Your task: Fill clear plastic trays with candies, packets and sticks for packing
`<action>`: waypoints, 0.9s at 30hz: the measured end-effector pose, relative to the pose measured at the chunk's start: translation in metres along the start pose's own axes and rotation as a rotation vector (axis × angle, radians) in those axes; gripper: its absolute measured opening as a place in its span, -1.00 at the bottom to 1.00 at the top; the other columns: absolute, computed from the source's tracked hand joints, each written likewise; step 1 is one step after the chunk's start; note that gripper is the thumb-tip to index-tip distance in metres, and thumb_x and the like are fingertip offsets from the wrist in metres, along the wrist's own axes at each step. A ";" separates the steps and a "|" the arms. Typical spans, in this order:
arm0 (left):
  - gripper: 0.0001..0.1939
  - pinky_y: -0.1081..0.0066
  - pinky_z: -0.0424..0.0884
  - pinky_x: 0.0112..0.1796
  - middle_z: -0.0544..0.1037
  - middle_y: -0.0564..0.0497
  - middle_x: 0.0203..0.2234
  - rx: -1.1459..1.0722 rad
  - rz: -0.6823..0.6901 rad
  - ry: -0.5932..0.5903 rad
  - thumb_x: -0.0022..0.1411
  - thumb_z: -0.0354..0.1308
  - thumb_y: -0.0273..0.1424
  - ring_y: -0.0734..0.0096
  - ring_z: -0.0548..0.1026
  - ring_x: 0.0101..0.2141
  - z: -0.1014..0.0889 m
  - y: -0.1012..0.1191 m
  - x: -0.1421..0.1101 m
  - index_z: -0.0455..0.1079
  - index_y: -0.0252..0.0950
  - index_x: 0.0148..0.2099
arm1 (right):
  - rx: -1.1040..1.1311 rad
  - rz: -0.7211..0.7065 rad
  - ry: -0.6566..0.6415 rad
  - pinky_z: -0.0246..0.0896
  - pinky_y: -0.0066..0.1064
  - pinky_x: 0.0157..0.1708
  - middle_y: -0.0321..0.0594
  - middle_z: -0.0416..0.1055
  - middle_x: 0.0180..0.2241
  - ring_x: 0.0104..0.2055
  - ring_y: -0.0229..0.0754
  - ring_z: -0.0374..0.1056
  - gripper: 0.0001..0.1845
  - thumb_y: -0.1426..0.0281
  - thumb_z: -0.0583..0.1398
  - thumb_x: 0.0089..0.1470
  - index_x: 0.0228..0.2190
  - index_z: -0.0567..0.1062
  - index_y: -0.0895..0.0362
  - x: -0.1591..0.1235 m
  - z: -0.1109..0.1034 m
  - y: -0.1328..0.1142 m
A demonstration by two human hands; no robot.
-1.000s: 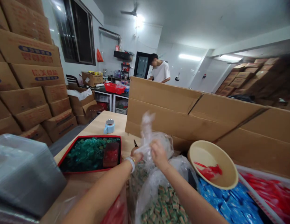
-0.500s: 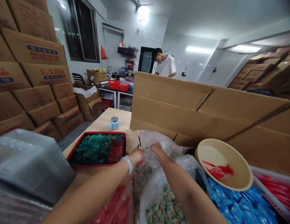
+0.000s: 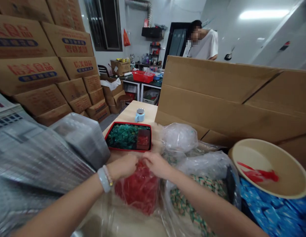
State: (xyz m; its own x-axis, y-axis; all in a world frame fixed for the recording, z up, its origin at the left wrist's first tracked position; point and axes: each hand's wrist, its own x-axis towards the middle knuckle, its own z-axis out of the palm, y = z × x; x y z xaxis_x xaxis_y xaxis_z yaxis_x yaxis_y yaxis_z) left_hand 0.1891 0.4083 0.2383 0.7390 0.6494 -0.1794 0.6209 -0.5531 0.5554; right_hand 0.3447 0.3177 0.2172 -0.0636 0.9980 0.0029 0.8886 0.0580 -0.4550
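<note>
My left hand [image 3: 123, 166] and my right hand [image 3: 156, 165] meet at the gathered neck of a clear plastic bag of red wrapped sweets [image 3: 137, 189], with fingers curled into the plastic. A bracelet and a white band sit on my left wrist. Just right of my right hand lies a clear bag of green-and-tan wrapped sweets [image 3: 198, 194], its puffed top [image 3: 179, 137] bunched behind it. Neither hand touches the red tray of dark green sweets [image 3: 128, 136] beyond them.
A tan basin with red pieces [image 3: 266, 168] sits on blue packets [image 3: 271, 210] at right. A cardboard sheet [image 3: 217, 95] stands behind. A blue mug [image 3: 140, 115] is on the wooden table [image 3: 140, 110]. Plastic-wrapped stacks [image 3: 79, 138] and cartons [image 3: 44, 65] fill the left. A person [image 3: 203, 44] stands far back.
Both hands have moved from the bag of green-and-tan sweets down and left to the neck of the red sweets' bag. That first bag's top now sits bunched. The view has turned and tilted.
</note>
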 end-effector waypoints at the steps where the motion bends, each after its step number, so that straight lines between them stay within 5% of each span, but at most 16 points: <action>1: -0.88 0.45 0.26 -0.39 0.46 -0.05 -0.58 0.111 -0.039 0.007 -0.05 0.06 -0.52 0.34 0.42 -0.49 0.007 -0.006 -0.010 0.37 -0.33 -0.57 | -0.056 0.014 -0.110 0.15 -0.49 -0.37 -0.15 0.45 -0.42 -0.36 -0.24 0.35 -0.78 0.47 0.00 0.05 -0.42 0.44 0.19 -0.002 0.014 -0.009; 4: -0.78 0.37 0.27 -0.32 0.44 -0.16 -0.36 0.347 -0.069 0.139 0.12 -0.06 -0.38 0.25 0.43 -0.34 0.016 -0.017 -0.025 0.36 -0.34 -0.27 | -0.200 0.032 -0.220 0.16 -0.46 -0.37 -0.09 0.46 -0.38 -0.34 -0.17 0.38 -0.76 0.33 0.05 0.03 -0.35 0.45 0.18 -0.010 0.040 -0.019; 7: -0.55 0.31 0.24 -0.22 0.37 -0.20 -0.18 0.337 -0.105 0.349 0.03 0.07 -0.23 0.14 0.36 -0.16 0.016 -0.019 -0.018 0.23 -0.31 -0.03 | -0.308 0.022 -0.243 0.17 -0.43 -0.36 -0.10 0.47 -0.34 -0.30 -0.13 0.38 -0.69 0.23 0.08 0.00 -0.27 0.44 0.14 -0.010 0.042 -0.018; 10: -0.64 0.38 0.24 -0.29 0.46 -0.18 -0.38 0.115 -0.229 0.249 -0.07 0.16 -0.27 0.18 0.41 -0.26 0.013 -0.022 0.006 0.37 -0.38 -0.22 | -0.429 0.051 -0.299 0.17 -0.39 -0.40 0.01 0.47 -0.39 -0.32 -0.06 0.39 -0.75 0.35 0.06 0.01 -0.40 0.49 0.21 -0.004 0.032 -0.018; 12: -0.78 0.47 0.23 -0.41 0.46 -0.10 -0.58 -0.013 -0.256 0.176 0.01 0.07 -0.31 0.31 0.43 -0.43 0.007 -0.024 0.019 0.40 -0.38 -0.47 | -0.434 0.034 -0.300 0.15 -0.41 -0.42 0.00 0.47 -0.40 -0.33 -0.07 0.39 -0.73 0.42 0.02 0.03 -0.45 0.50 0.20 -0.003 0.022 -0.022; 14: -0.70 0.52 0.20 -0.50 0.42 -0.03 -0.68 -0.069 -0.231 0.210 0.07 -0.03 -0.32 0.41 0.40 -0.54 -0.006 -0.025 0.023 0.38 -0.36 -0.58 | -0.445 -0.001 -0.296 0.13 -0.43 -0.44 -0.04 0.48 -0.39 -0.33 -0.09 0.39 -0.76 0.43 0.03 0.02 -0.44 0.50 0.18 -0.008 0.012 -0.028; 19: -0.60 0.54 0.13 -0.61 0.35 0.09 -0.75 -0.230 -0.218 0.417 0.11 -0.15 -0.19 0.50 0.30 -0.67 -0.034 -0.027 -0.002 0.39 -0.35 -0.46 | -0.536 -0.091 -0.264 0.05 -0.40 -0.37 -0.09 0.47 -0.43 -0.36 -0.15 0.36 -0.81 0.54 0.05 -0.05 -0.43 0.46 0.18 -0.034 0.000 -0.044; 22: -0.59 0.53 0.18 -0.57 0.41 0.07 -0.69 -0.320 -0.210 0.537 0.10 -0.14 -0.16 0.48 0.34 -0.61 -0.027 -0.041 -0.020 0.39 -0.35 -0.46 | -0.547 -0.182 -0.257 0.02 -0.38 -0.35 -0.12 0.45 -0.41 -0.33 -0.16 0.32 -0.81 0.55 0.03 -0.03 -0.41 0.43 0.18 -0.042 0.015 -0.044; 24: -0.63 0.50 0.24 -0.48 0.46 0.02 -0.60 -0.276 -0.218 0.498 0.09 -0.09 -0.20 0.42 0.39 -0.53 -0.018 -0.050 -0.030 0.40 -0.36 -0.46 | -0.550 -0.220 -0.280 0.01 -0.37 -0.35 -0.12 0.44 -0.39 -0.31 -0.16 0.29 -0.82 0.54 0.03 -0.01 -0.41 0.43 0.19 -0.040 0.031 -0.039; 27: -0.67 0.41 0.28 -0.35 0.48 -0.04 -0.45 -0.113 -0.220 0.524 0.08 -0.02 -0.25 0.33 0.41 -0.40 -0.007 -0.046 -0.040 0.38 -0.36 -0.20 | -0.559 -0.202 -0.242 0.01 -0.36 -0.32 -0.09 0.42 -0.37 -0.27 -0.16 0.27 -0.82 0.52 0.02 0.01 -0.41 0.43 0.20 -0.034 0.045 -0.031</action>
State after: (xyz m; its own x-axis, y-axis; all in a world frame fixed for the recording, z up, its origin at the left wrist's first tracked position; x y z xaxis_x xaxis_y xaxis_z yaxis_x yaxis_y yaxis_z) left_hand 0.1293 0.4118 0.2260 0.3499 0.9304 0.1094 0.6923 -0.3354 0.6389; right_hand 0.2985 0.2809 0.1908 -0.2970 0.9356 -0.1911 0.9470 0.3143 0.0670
